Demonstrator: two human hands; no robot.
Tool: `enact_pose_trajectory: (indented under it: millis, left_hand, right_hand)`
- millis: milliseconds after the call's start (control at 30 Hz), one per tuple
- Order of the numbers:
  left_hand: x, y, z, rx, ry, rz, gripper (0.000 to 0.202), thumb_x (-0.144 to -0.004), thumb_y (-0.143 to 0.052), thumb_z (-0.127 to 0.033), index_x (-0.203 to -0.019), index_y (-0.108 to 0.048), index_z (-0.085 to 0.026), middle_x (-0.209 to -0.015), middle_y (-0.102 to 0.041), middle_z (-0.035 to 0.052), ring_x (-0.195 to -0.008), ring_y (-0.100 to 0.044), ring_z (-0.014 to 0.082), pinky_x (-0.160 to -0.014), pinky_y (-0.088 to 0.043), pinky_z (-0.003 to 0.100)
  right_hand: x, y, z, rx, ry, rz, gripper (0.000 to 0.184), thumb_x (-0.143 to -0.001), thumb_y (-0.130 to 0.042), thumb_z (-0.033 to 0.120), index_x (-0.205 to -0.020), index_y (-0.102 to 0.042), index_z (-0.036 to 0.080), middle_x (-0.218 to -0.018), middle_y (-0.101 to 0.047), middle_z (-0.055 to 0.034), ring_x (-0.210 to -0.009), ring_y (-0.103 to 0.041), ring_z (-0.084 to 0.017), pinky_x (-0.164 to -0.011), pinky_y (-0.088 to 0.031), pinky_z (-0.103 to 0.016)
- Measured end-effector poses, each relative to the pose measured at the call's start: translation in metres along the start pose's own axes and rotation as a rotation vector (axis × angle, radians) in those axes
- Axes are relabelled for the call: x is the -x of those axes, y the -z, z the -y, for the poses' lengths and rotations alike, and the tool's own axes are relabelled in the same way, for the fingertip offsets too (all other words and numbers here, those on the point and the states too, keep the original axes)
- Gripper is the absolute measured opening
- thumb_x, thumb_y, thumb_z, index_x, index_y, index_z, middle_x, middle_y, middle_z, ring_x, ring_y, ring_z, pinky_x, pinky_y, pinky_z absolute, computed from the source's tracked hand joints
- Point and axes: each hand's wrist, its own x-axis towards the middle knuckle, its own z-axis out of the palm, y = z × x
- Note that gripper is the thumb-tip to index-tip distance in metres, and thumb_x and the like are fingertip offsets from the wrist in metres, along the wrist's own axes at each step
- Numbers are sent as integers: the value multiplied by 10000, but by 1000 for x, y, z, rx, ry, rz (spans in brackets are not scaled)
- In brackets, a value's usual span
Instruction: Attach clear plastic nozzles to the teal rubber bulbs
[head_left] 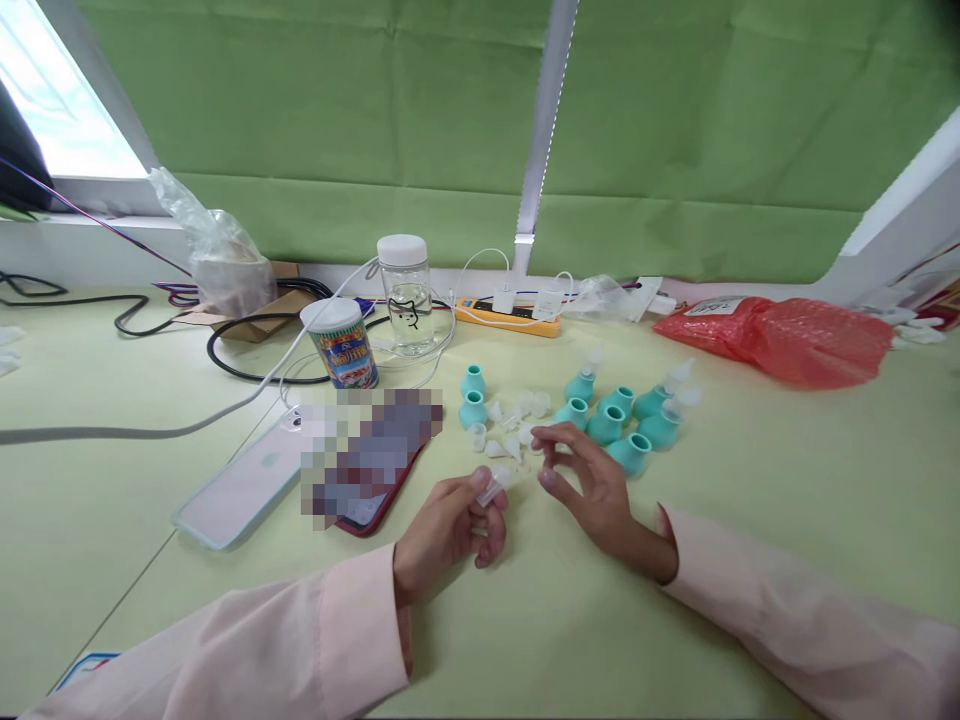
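Observation:
Between thumb and fingers, my left hand pinches a small translucent plastic nozzle piece. My right hand hovers just to its right, thumb and fingers apart, with nothing visible between them. Beyond the hands lies a loose group of translucent plastic cones and small cups. Several teal squeeze bulbs stand around them, such as an open-necked bulb near my right wrist and another open bulb at the left. A few bulbs farther back, including one bulb, carry translucent tips.
Left of my hands lie a phone with a red edge and a pale-cased phone. Behind them stand a noodle cup and a lidded water bottle. Cables, an orange power strip and a red plastic bag line the back.

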Motion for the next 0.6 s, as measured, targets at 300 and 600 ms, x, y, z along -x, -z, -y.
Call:
enact_pose_trajectory:
  millis: [300,600]
  left_hand:
    - [2,0,1,-18,-65,-18,258,-781,-492,-361,-724,-520,-111,-514,-511,12,-420,-433,75,-427,-325,199]
    - [1,2,1,-48,-94,-75,338,-702,-619,-206,-1005,-495,-123,-612,-545,21,-519,-487,107,-502,-397,250]
  right_hand:
    - [-11,7,-24,888,182,118,267,-724,-514,267,-963,-573,161,-904,-538,-99,-850,-458,-243,-690,-337,-372]
    - [-9,9,-31,812,365,81,188,-776,-441,115,-923,-544,166,-815,-617,-63,-783,-531,-198,-679,-356,-341]
